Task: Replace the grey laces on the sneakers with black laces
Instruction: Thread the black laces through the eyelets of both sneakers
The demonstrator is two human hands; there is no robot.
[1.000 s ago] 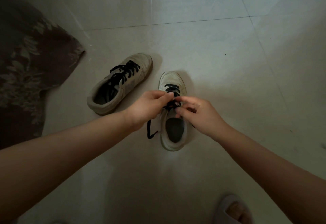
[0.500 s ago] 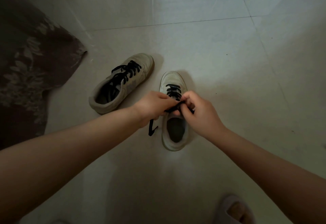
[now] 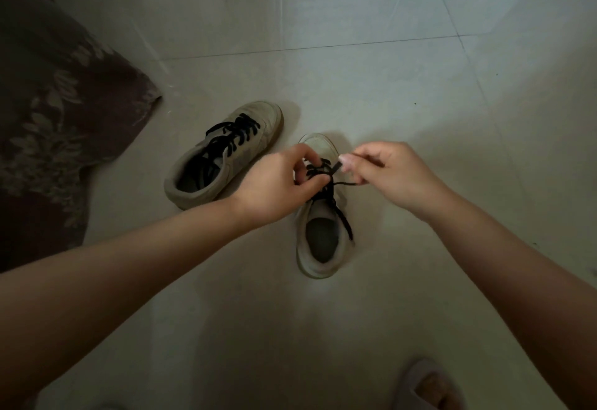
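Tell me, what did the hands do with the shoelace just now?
The right hand drew away to the right, pulling a strand of the black flat shoelace out sideways. The left hand stayed at the eyelets of the near beige sneaker. The far laced beige sneaker did not move.

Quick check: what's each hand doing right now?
Left hand: fingers curled at the black lace on the near sneaker.
Right hand: pinching the lace end.

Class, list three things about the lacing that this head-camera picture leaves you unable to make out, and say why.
1. Head view: middle eyelets of the near sneaker, covered by the left hand.
2. Head view: the black lace end, inside the right hand grip.
3. Head view: the slipper, cut off by the bottom edge.
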